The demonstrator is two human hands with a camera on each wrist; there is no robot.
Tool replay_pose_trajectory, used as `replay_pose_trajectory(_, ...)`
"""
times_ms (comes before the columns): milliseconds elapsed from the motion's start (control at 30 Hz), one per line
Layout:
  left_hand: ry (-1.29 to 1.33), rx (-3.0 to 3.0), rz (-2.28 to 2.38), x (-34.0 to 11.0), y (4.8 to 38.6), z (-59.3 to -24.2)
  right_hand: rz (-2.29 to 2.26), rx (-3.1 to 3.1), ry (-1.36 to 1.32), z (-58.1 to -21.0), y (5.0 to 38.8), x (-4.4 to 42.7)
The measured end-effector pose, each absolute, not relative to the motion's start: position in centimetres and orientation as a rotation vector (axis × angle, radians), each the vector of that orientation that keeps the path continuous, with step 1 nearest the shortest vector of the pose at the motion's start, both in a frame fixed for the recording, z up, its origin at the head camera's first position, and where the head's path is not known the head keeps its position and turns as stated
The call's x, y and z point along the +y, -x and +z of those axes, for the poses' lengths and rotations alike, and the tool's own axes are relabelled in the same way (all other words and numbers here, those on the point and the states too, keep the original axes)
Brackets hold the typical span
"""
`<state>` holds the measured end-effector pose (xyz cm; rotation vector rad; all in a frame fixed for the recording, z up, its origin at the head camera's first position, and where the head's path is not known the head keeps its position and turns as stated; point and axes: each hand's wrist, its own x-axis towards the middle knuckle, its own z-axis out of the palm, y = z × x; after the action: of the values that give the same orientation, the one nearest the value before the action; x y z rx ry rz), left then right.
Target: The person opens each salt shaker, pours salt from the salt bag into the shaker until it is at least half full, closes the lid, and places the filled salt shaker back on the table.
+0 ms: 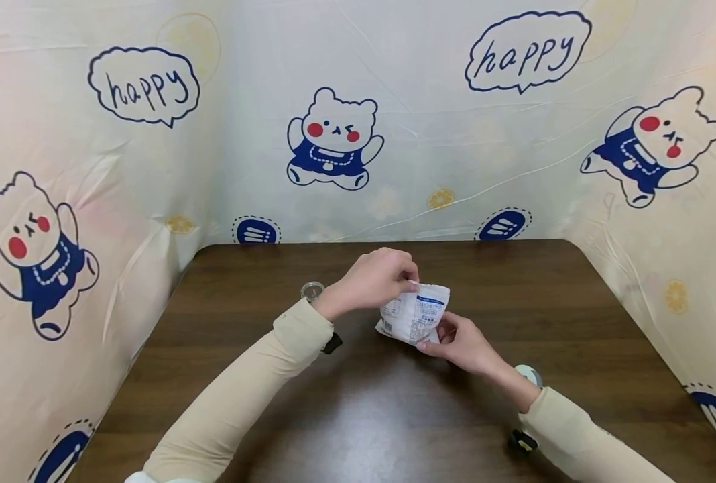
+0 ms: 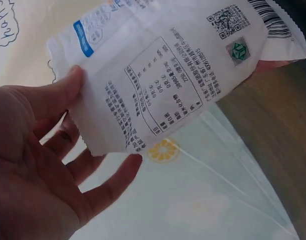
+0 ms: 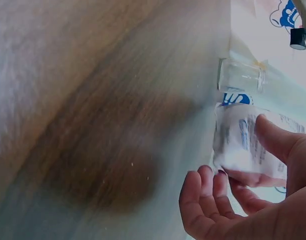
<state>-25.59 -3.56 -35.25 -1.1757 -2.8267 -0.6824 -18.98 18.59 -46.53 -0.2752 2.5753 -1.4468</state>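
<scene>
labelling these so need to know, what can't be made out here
- Glass jar: head view, lower part hidden by the left cuff.
- White packet: head view, much lettering too small to read.
- Barcode: left wrist view, cut off by the top edge.
- Right hand: head view, some fingers hidden behind the packet.

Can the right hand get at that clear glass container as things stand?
Probably not directly: the right hand is holding the white packet, and the packet and left hand lie between it and the clear glass container.
</scene>
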Motion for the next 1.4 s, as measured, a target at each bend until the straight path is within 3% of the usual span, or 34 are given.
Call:
replay_pose_trajectory(300,0.988,-2.798,-0.767,-3.5,25.0,-34.1,-1.693,2.364,0.124,-46.5,18.7,18.4)
replay_pose_trajectory(833,0.927,-2.749,-0.778,-3.4,24.0,-33.0,-1.867,1.950,0.055,-47.2,18.6,19.0)
replay_pose_trajectory(1400,0.974,-2.693,-0.828,-2.5,23.9,-29.9,-1.894,1.644,0.198,-47.2,18.4,16.7)
